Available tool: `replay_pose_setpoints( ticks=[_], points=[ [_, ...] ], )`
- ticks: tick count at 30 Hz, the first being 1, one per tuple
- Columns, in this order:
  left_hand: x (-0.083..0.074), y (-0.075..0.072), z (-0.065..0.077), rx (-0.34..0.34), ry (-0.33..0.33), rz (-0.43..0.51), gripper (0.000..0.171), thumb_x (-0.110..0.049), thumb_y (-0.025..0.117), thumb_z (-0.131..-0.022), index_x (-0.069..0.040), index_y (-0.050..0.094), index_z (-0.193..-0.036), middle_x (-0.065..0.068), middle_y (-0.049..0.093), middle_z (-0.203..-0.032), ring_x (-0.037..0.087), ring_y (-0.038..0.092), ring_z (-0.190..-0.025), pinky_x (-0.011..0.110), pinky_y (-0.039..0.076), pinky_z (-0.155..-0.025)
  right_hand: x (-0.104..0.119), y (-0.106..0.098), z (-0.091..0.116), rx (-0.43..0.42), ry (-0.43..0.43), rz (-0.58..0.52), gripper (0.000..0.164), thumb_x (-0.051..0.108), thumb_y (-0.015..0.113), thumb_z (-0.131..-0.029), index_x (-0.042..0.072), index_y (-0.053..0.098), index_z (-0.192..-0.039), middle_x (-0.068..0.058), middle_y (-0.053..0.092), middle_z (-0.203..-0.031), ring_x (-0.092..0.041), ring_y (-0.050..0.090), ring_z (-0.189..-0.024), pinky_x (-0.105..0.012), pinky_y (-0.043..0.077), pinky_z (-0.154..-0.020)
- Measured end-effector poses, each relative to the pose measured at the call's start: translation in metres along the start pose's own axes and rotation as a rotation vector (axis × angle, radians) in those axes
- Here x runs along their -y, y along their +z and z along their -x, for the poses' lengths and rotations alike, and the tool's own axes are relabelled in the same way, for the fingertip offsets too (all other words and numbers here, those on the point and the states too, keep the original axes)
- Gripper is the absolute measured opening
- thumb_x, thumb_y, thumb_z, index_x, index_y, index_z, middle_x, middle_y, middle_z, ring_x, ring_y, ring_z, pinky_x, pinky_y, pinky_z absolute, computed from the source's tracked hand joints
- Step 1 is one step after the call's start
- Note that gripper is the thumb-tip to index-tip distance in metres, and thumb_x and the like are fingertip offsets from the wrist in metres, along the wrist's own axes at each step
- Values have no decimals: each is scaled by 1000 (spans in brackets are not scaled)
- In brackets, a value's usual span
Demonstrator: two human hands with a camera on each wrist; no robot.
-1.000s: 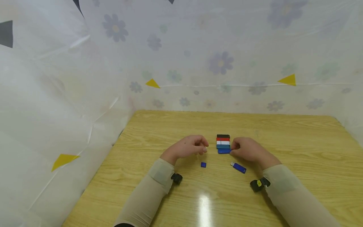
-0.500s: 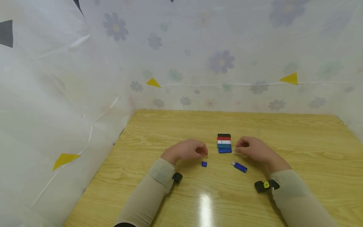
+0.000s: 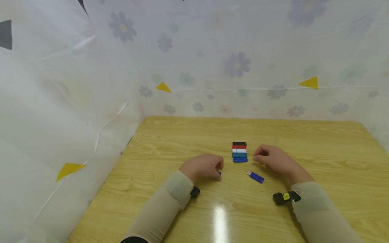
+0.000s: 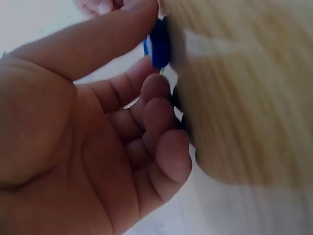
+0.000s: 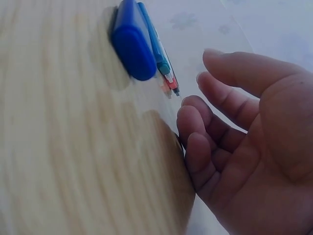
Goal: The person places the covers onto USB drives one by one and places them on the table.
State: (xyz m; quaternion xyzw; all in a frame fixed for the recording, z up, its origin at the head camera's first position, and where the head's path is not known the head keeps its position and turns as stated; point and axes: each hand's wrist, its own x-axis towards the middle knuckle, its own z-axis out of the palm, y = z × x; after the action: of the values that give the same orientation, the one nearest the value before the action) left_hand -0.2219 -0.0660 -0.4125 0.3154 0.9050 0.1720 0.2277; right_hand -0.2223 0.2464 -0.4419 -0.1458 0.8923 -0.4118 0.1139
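Note:
My left hand (image 3: pixel 204 167) is low over the table, thumb and index finger pinching a small blue USB stick cap (image 4: pixel 159 48). Only a sliver of that cap shows in the head view. To its right lies an uncapped blue USB stick (image 3: pixel 256 177), metal plug pointing left. Loosely curled and holding nothing, my right hand (image 3: pixel 273 161) rests at the right of a row of USB sticks. The row runs from a black stick (image 3: pixel 239 143) through red, white and teal to a blue stick (image 3: pixel 240 160) at the front.
The wooden table (image 3: pixel 182 131) carries all of this. Behind it hangs a pale flowered sheet (image 3: pixel 212 50) with yellow triangles, and plastic sheeting (image 3: pixel 67 128) lines the left side. Each wrist wears a black camera (image 3: pixel 279 198).
My left hand has come down and forward onto the blue cap and now pinches it. My right hand has drawn away to the right from the front blue stick.

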Motion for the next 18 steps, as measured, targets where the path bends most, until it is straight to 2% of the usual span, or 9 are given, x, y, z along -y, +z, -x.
replay_pose_setpoints(
  ticks=[3, 6, 9, 11, 14, 18],
  points=[
    [-2, 0, -2, -1, -19, -34, 21, -22, 76, -92, -21, 59, -103, -10, 60, -96, 10, 54, -82, 28, 47, -74, 0, 0, -1, 3, 0, -8, 23, 32, 66, -100, 10, 65, -107, -6, 60, -91, -25, 54, -79, -37, 46, -69],
    [-1, -2, -4, 16, -12, -52, 18, -15, 71, -95, -21, 60, -108, -9, 60, -99, 10, 55, -86, 27, 48, -77, 0, 1, -2, 9, -1, -16, 24, 33, 66, -100, 11, 65, -107, -7, 61, -91, -24, 54, -79, -37, 47, -68],
    [1, -6, -5, 33, -10, -31, 24, -12, 68, -97, -19, 58, -118, -8, 60, -105, 9, 56, -92, 28, 49, -82, 0, 1, -2, 5, 3, -26, 24, 33, 66, -100, 10, 65, -107, -7, 61, -91, -25, 55, -78, -37, 48, -68],
    [1, -7, -6, 38, -21, -19, 30, -18, 72, -96, -17, 56, -122, -6, 60, -105, 10, 56, -92, 29, 49, -82, 0, 2, -2, 2, 3, -30, 24, 33, 66, -100, 10, 65, -108, -7, 61, -92, -25, 55, -79, -37, 47, -68],
    [1, -7, -7, 32, -68, -27, 34, -29, 77, -91, -17, 55, -115, -6, 60, -100, 11, 56, -86, 30, 49, -76, 0, 2, -2, 2, 5, -34, 25, 33, 66, -100, 10, 65, -108, -7, 61, -92, -25, 54, -79, -37, 47, -68],
    [2, -7, -7, 17, -102, -79, 25, -31, 77, -91, -18, 59, -102, -7, 60, -93, 12, 55, -80, 29, 47, -72, 1, 1, -4, 15, 2, -40, 26, 34, 66, -100, 10, 64, -108, -7, 60, -92, -25, 54, -79, -37, 47, -68]
  ],
)
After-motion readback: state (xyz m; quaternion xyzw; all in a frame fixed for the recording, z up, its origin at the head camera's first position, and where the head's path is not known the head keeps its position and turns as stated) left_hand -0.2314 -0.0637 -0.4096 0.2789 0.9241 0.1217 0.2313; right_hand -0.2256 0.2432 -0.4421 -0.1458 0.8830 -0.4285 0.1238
